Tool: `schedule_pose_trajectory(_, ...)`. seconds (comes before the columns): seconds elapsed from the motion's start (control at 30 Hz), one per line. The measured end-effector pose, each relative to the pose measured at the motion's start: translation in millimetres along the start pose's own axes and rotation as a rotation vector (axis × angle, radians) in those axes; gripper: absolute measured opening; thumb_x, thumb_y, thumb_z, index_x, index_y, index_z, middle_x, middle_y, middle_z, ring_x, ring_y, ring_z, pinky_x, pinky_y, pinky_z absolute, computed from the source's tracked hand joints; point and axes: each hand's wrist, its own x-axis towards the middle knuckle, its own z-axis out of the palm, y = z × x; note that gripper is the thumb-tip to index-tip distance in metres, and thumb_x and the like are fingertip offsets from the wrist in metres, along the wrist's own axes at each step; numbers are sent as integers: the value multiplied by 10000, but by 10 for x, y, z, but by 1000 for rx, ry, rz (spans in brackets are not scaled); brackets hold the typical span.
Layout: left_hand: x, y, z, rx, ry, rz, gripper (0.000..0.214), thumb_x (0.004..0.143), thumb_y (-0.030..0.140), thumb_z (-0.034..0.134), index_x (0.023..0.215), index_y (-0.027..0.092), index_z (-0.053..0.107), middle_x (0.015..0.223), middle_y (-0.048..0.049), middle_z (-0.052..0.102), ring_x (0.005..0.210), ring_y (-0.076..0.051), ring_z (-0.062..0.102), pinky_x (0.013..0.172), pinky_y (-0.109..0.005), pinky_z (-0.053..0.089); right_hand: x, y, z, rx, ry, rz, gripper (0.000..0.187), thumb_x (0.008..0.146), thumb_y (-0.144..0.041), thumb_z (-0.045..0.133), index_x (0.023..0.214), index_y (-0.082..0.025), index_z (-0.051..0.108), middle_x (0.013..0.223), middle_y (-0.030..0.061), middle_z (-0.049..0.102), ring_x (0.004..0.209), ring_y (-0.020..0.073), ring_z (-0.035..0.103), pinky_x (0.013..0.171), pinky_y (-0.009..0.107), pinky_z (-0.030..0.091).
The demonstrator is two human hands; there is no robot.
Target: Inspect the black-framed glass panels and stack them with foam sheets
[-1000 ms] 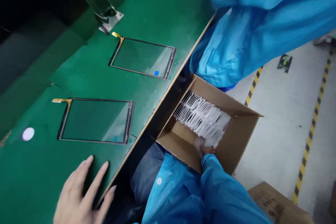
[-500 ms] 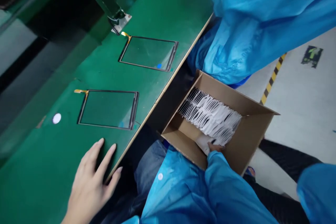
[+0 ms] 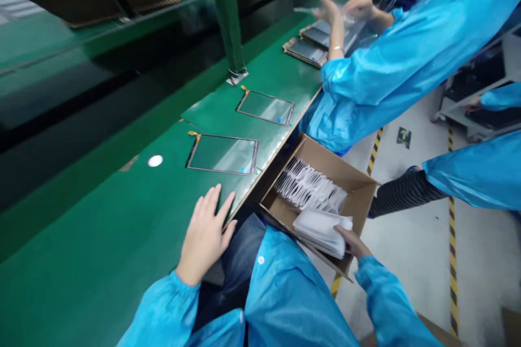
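Note:
My left hand point(image 3: 205, 236) lies open on the green workbench point(image 3: 122, 233) at its front edge, fingers spread. Nearest to it is a glass touch panel point(image 3: 223, 154) with a dark frame and an orange flex cable. A second such panel point(image 3: 266, 107) lies farther along. Inside an open cardboard box point(image 3: 360, 195), a row of thin white sleeves point(image 3: 307, 184) stands on edge. My right hand point(image 3: 353, 241) grips a stack of white sleeves point(image 3: 319, 230) by its right end; the stack is tilted at the near side of the box. What the sleeves hold is hidden.
A co-worker in a blue gown point(image 3: 378, 76) handles clear film above stacked panels point(image 3: 305, 51) farther along the bench. A green post point(image 3: 228, 21) rises from the bench. A white round spot point(image 3: 155, 161) shows on the surface. Another person's leg point(image 3: 401, 192) is beyond the box.
My right hand, earlier low inside the box at the near end of the row, now has a stack of sleeves raised and tilted. The view has swung up, showing the co-worker's hands.

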Motion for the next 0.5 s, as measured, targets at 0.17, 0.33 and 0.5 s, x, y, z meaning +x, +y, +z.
schedule_pose_trajectory(0.17,-25,97,-51,-219,-1,-81,577,954,195,648,1529,156,614,1738,-211,349,1618,-416,302,1324,-611,224,-493,-535,-907,207,-77,-65,654,964,-692,515,1250,-159,766,1083,279,789,1024,416,777,866,556,607)
schedule_pose_trajectory(0.33,-370,488,-159,-965,124,-228,926,888,448,807,1685,232,387,1745,-162,349,1633,-398,270,1346,-598,155,-1250,-1222,-590,373,-129,-368,917,731,-781,537,1485,-265,623,1145,244,803,1169,511,720,945,660,595)
schedule_pose_trajectory(0.5,-744,590,-314,-1503,603,-513,1273,823,698,791,1748,240,46,1770,-166,305,1605,-391,346,1306,-500,337,-2476,-1368,1201,376,-506,-725,959,837,-696,577,1618,-158,438,1316,178,772,1201,442,724,1005,602,603)
